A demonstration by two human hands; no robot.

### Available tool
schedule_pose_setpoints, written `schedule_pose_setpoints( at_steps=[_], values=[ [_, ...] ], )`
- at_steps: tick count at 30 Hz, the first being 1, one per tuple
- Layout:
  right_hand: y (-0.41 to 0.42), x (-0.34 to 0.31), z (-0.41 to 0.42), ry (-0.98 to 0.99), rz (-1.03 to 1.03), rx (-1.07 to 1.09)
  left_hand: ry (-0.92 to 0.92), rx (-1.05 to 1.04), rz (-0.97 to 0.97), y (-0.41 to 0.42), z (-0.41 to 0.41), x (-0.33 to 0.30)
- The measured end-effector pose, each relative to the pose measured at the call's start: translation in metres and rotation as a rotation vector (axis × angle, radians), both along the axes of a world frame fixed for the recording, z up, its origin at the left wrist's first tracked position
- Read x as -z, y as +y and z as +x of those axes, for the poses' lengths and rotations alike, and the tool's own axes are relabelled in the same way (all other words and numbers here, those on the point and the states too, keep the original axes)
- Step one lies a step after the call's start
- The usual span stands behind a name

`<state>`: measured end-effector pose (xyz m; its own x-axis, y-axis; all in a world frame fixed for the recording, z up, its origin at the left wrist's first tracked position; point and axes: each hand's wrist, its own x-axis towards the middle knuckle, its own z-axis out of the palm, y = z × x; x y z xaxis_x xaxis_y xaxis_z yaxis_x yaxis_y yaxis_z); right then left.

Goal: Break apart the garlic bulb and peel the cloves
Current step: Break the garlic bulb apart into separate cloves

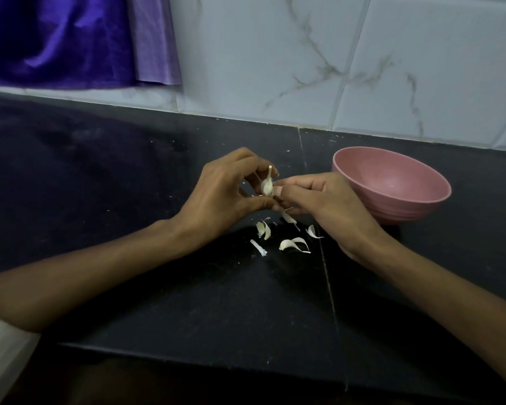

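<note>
Fingers of the left hand (222, 194) pinch the garlic bulb (267, 186) steady, stalk upward, so right hand (319, 206) fingertips beside it can pinch away skin.

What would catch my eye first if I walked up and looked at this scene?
Probably the two hands meeting mid-counter: the left hand and right hand both pinch a small garlic piece with its stem pointing up. Just right of them sits a pink bowl, bright against the black countertop. Pale garlic skins lie scattered below the hands.
</note>
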<state>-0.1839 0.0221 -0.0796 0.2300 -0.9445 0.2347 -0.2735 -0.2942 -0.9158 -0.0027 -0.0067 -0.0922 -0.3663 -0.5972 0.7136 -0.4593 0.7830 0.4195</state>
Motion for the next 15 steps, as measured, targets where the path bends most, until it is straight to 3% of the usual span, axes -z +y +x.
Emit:
schedule_pose_setpoints(
  at_steps=[7, 15],
  values=[
    [-0.001, -0.001, -0.001, 0.036, -0.004, -0.062, -0.025, 0.009, -0.009, 0.002, 0.000, -0.001],
    [-0.007, 0.012, 0.001, 0.048, -0.029, 0.009, -0.062, 0.003, -0.015, 0.003, -0.003, 0.004]
  ],
)
